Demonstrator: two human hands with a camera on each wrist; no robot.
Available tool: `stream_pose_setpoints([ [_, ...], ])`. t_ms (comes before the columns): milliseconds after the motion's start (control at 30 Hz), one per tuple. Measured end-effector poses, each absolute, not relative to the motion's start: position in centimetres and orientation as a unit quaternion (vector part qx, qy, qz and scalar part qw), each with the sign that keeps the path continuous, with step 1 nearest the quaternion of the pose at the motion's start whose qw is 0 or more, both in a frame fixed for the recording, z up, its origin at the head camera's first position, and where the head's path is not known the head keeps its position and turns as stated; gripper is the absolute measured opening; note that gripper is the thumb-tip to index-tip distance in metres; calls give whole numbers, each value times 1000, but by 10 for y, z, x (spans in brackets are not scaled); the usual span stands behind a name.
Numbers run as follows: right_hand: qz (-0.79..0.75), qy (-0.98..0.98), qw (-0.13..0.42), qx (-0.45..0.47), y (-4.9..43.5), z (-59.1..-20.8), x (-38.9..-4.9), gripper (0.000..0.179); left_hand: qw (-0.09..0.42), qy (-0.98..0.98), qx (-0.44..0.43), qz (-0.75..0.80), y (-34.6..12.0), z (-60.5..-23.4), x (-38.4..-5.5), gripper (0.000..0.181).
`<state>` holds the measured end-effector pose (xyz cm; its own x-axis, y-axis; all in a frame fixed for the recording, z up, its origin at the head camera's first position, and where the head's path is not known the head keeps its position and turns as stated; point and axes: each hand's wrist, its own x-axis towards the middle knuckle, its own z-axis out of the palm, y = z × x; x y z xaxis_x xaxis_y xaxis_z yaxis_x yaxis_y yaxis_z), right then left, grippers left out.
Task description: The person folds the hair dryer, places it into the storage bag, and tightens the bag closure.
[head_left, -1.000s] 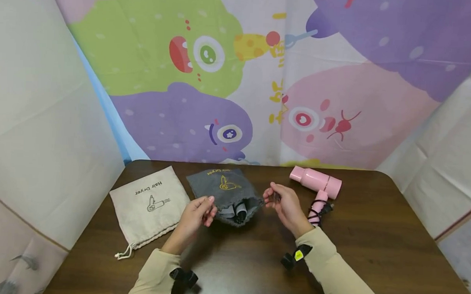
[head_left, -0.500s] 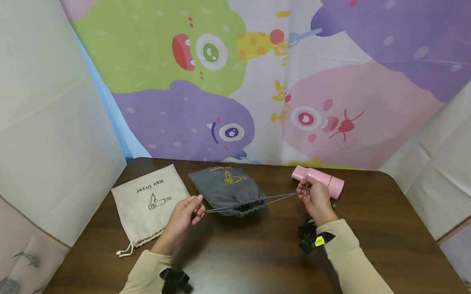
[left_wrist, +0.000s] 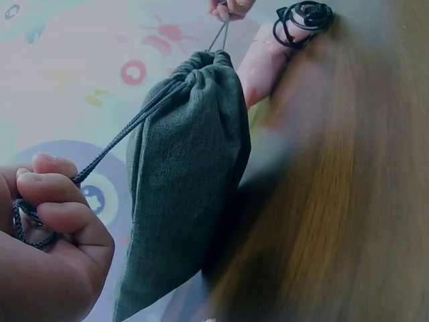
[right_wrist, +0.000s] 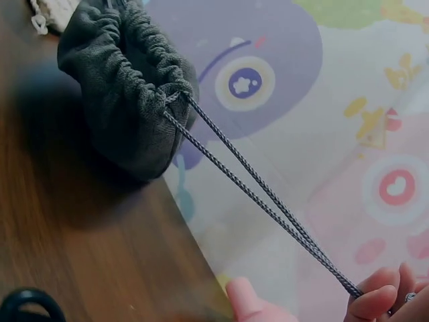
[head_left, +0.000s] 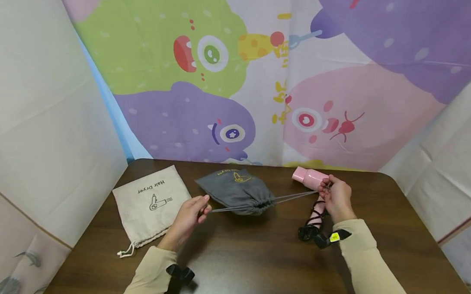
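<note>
A dark grey drawstring bag (head_left: 234, 192) with a yellow hair dryer print hangs tilted between my hands in the head view. Its mouth is gathered, with a small dark gap showing in the right wrist view; the contents are hidden. My left hand (head_left: 190, 214) grips the left drawstring (left_wrist: 117, 137), whose end loops around the fingers. With curled fingers, my right hand (head_left: 338, 199) pinches the right drawstring (right_wrist: 258, 194). Both cords are taut. Just behind the right hand lies a pink hair dryer (head_left: 309, 177), its handle wrapped in black cord (head_left: 316, 214).
A beige drawstring bag (head_left: 151, 204) printed "Hair Dryer" lies flat at the left of the brown wooden table (head_left: 247, 260). A cartoon-printed curtain (head_left: 261, 78) hangs behind the table's far edge.
My right hand has moved right, my left hand slightly left, drawing the cords out. The grey bag's wide mouth has gathered, hiding the grey and black thing inside.
</note>
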<state>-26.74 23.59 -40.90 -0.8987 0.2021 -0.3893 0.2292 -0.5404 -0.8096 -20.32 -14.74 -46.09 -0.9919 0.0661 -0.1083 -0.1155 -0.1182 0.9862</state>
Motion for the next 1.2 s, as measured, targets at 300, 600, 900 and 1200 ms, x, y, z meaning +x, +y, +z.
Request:
stream_pose_setpoints([
  [300, -857, 454, -21, 243, 258, -408, -265, 43, 75, 676, -6, 733, -127, -459, -214, 38],
  [600, -860, 434, -51, 262, 281, -408, -257, 48, 107, 681, 19, 724, -109, -463, -214, 37],
  [900, -871, 398, -62, 282, 299, -406, -251, 47, 123, 684, 43, 718, -96, -469, -217, 37],
  [1200, -881, 353, -72, 306, 329, -412, -243, 47, 135, 683, 55, 716, -83, -471, -220, 38],
])
